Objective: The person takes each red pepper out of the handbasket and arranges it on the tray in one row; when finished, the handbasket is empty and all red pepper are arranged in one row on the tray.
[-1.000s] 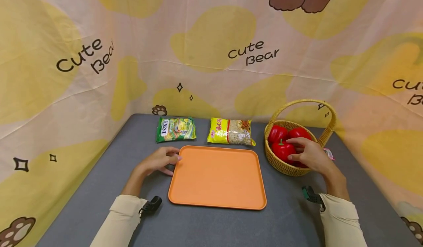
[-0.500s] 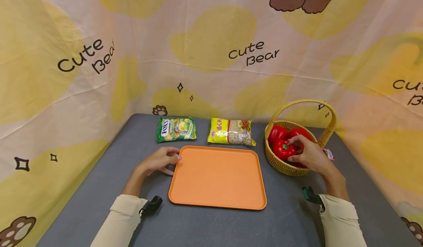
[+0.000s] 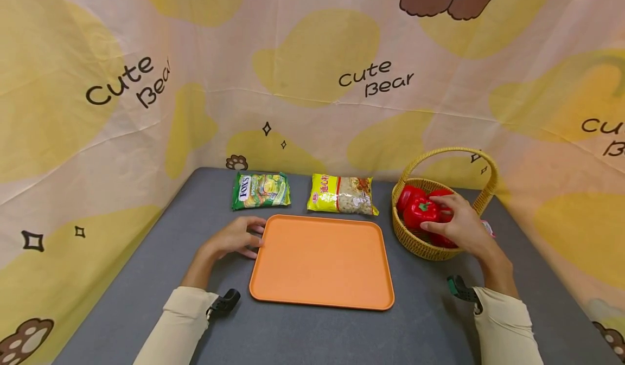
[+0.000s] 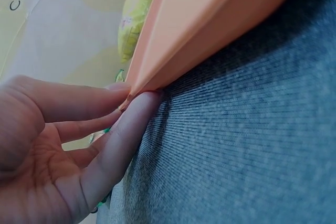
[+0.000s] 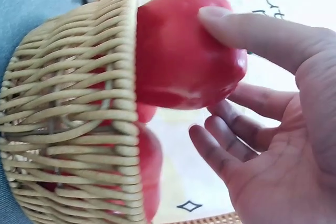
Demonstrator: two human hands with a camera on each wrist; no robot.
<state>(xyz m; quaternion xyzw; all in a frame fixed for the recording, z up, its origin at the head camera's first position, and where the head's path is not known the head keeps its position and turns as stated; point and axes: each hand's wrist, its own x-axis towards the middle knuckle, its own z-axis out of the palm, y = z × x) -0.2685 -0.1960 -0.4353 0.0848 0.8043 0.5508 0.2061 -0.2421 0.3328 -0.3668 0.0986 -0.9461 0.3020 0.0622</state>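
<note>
My right hand (image 3: 461, 225) grips a glossy red bell pepper (image 3: 419, 214) with a green stem, thumb on one side and fingers on the other. In the right wrist view this bell pepper (image 5: 181, 51) stands above the rim of the wicker basket (image 5: 68, 93). Several more red peppers lie beneath and behind it in the basket, partly hidden by the hand. At the orange tray's (image 3: 322, 262) left edge is my left hand (image 3: 235, 237). Up close, its thumb and a finger pinch the tray's rim (image 4: 144, 80).
Behind the tray lie a green Fox's candy bag (image 3: 261, 190) and a yellow pasta bag (image 3: 340, 194). The basket's tall arched handle (image 3: 451, 149) rises over the peppers. A small pink-and-white packet (image 3: 488, 228) shows right of the basket. Patterned cloth walls (image 3: 312, 83) enclose the grey table (image 3: 342, 338).
The bell pepper has been turned, then raised a little inside the basket by my right hand. My left fingers have shifted slightly at the tray's edge; the tray stays in place.
</note>
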